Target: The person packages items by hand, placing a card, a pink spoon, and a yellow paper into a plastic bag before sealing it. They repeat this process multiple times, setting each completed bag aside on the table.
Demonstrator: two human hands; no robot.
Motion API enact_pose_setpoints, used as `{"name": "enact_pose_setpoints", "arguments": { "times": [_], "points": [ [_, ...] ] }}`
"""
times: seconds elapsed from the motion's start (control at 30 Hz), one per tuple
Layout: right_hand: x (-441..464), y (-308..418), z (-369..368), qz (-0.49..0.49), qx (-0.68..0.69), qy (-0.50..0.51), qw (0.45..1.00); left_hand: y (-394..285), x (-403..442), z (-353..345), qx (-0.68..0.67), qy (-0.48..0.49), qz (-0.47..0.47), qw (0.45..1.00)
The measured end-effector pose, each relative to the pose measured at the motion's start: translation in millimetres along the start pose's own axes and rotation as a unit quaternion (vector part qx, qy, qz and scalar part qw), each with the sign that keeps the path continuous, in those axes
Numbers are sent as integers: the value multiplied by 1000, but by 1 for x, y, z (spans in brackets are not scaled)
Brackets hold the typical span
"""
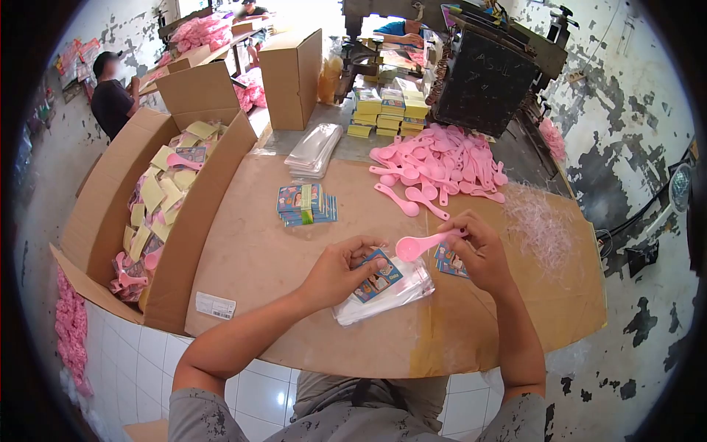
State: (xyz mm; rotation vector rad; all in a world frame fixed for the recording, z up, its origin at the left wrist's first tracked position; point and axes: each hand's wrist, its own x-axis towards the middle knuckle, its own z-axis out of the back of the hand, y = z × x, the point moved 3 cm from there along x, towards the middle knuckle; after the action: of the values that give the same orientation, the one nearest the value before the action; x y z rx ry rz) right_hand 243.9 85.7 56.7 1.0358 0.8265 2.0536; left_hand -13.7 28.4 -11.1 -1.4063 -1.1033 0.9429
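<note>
A pink plastic measuring spoon (pixel 416 247) is pinched by its handle in my right hand (pixel 477 249), its bowl pointing left. My left hand (pixel 340 271) grips a small blue printed card (pixel 380 278) between thumb and fingers. The card is over a stack of clear plastic bags (pixel 390 303) on the cardboard-covered table. Partly hidden behind my right hand lie more blue cards (pixel 451 261). Beyond my hands is a heap of pink spoons (pixel 449 158), with a few loose ones at its near edge.
To the left stands an open carton (pixel 193 243) full of packed spoons and cards. A banded card stack (pixel 305 205) and more clear bags (pixel 315 149) lie mid-table. Plastic strips (pixel 543 225) are at right. A black machine (pixel 482 77) stands behind; a person (pixel 114 96) is far left.
</note>
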Motion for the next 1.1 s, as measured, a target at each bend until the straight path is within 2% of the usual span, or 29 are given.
{"name": "enact_pose_setpoints", "arguments": {
  "times": [0.13, 0.23, 0.33, 0.43, 0.47, 0.5, 0.53, 0.63, 0.7, 0.73, 0.8, 0.83, 0.9, 0.93, 1.0, 1.03, 1.1],
  "points": [
    [-5, 10, -7, 41, -52, 29, 997, -9, -4, -5, 32, 26, 38, 998],
    [-9, 5, -13, -3, -76, 70, 995, -7, -4, -7, 53, 33, 46, 997],
    [-11, 21, -36, 67, -86, 18, 994, 6, -3, -10, 25, 47, 27, 998],
    [-24, 32, -57, 40, 12, 116, 992, 3, -4, -15, -16, 75, 0, 997],
    [-23, 32, -57, -7, 178, 138, 974, -1, -5, -15, -25, 90, 3, 996],
    [-20, 33, -57, -54, 340, 158, 926, -5, -7, -15, -35, 104, 5, 994],
    [-17, 34, -57, -99, 490, 172, 849, -10, -8, -14, -38, 123, 30, 991],
    [-4, 27, -36, 36, 256, 141, 956, -18, -11, -11, -49, 176, 78, 980],
    [-4, 41, -33, 92, 126, 183, 971, -17, -12, -11, -48, 210, 73, 974],
    [-4, 50, -32, 119, 60, 201, 970, -18, -12, -13, -76, 193, 34, 978],
    [0, 59, -28, 106, 177, 184, 961, -19, -14, -20, -130, 160, -44, 978],
    [3, 65, -24, 99, 233, 174, 952, -23, -14, -19, -56, 133, -101, 984],
    [9, 90, -15, 166, 11, 162, 973, -35, -16, -17, 95, 75, -215, 969],
    [10, 101, -13, 197, -101, 151, 963, -39, -19, -16, 104, 92, -221, 965],
    [8, 109, -14, 127, -87, 115, 981, -46, -26, -16, 122, 123, -234, 957],
    [7, 110, -16, 92, -81, 97, 988, -46, -28, -18, 138, 126, -208, 960],
    [6, 110, -23, 92, -90, 67, 989, -44, -32, -22, 170, 132, -154, 964]
  ]
}}
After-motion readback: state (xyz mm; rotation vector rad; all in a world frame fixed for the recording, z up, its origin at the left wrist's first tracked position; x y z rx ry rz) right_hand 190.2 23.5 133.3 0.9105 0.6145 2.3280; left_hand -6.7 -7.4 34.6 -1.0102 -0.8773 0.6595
